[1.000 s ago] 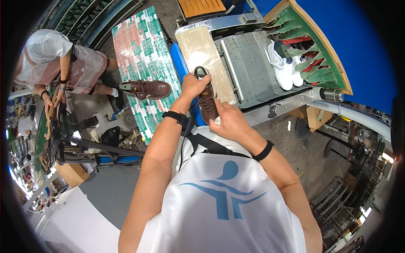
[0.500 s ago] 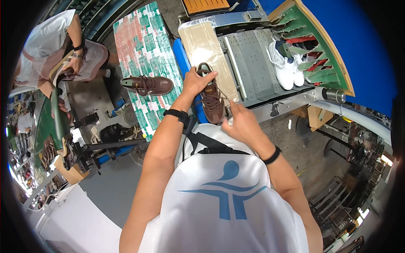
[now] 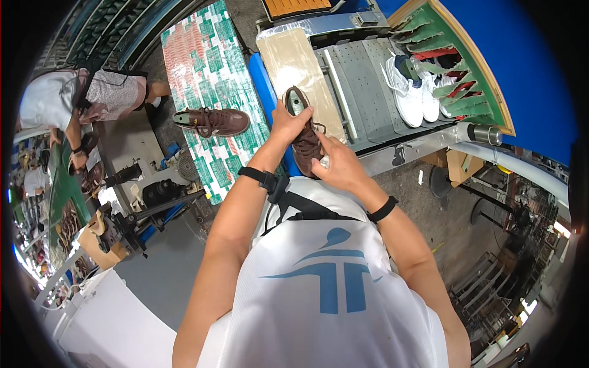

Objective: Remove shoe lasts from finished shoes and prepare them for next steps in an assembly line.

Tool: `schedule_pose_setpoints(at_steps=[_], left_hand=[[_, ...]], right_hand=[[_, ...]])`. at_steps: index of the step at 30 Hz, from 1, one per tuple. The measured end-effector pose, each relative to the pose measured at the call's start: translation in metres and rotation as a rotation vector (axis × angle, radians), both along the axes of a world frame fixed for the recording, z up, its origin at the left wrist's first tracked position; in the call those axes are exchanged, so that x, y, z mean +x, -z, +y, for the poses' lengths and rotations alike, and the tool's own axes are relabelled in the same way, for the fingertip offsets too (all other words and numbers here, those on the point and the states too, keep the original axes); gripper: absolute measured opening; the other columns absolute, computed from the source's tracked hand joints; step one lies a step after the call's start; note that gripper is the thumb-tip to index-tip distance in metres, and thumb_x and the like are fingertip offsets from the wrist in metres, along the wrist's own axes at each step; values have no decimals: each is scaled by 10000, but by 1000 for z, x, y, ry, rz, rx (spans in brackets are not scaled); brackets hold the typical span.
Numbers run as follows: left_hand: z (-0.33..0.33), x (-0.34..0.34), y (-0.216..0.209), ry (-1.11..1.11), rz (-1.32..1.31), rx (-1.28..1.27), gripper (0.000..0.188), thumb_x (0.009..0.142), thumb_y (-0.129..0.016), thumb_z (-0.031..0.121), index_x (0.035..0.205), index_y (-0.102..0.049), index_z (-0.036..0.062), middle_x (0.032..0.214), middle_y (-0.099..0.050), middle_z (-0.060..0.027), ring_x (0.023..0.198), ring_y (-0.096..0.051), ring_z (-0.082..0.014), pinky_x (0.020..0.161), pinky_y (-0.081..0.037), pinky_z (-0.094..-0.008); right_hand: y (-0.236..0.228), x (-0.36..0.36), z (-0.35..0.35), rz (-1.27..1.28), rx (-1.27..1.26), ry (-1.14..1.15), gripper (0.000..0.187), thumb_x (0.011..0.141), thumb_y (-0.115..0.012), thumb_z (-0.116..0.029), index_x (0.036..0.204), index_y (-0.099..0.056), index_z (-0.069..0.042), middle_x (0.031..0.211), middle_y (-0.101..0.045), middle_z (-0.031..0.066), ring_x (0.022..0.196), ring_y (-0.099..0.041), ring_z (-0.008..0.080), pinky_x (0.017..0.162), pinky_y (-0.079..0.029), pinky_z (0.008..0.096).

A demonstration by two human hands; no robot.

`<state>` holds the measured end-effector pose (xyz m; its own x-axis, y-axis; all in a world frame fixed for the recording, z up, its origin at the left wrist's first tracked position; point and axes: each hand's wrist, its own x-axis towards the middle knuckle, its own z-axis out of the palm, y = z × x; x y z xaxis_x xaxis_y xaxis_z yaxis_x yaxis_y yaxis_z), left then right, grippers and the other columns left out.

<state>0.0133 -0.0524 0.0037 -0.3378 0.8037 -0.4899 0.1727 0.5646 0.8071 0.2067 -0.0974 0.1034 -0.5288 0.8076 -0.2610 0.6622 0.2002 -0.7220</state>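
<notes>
A brown lace-up sneaker (image 3: 305, 150) stands toe toward me, in front of my white shirt. My left hand (image 3: 288, 124) is closed round its ankle opening, thumb over the tongue, and a pale green insert shows inside. At the shoe's right side my right hand (image 3: 336, 162) is closed, its fingertips against the lacing; a dark shoelace (image 3: 319, 127) runs to them. Part of that grip is hidden by the fingers. To the left, a matching brown sneaker (image 3: 213, 122) lies on its own, laces tied, on a bench covered in green, white and red printed wrap (image 3: 205, 67).
A tan board (image 3: 294, 58) lies beyond my hands beside a grey conveyor (image 3: 362, 80). White sneakers (image 3: 408, 98) stand on it before a green-flapped opening (image 3: 485, 104). A metal bottle (image 3: 488, 134) is at the right. Another person (image 3: 52, 101) works at the far left near machinery (image 3: 162, 193).
My right hand has come in from the right, closer to the shoe's lacing. My left hand stays on the shoe's opening. The other person at the left has bent lower.
</notes>
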Motion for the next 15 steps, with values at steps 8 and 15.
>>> schedule_pose_setpoints(at_steps=[8,15], left_hand=[[1,-5,28,50,244,79,626,843,-870,411,1179,-706,-91,1083,-781,-251,996,-776,-326,893,-611,-427],[2,-16,20,183,130,-1,833,860,-824,526,1395,-602,-72,1383,-598,-325,1287,-568,-444,1109,-501,-482]], right_hand=[[-34,3,-25,-218,181,-161,755,850,-779,-289,1420,-585,167,1050,-713,290,984,-728,449,903,-596,493],[-26,-12,-14,-28,249,-175,772,833,-787,-312,1422,-596,149,1031,-702,268,949,-716,439,892,-587,498]])
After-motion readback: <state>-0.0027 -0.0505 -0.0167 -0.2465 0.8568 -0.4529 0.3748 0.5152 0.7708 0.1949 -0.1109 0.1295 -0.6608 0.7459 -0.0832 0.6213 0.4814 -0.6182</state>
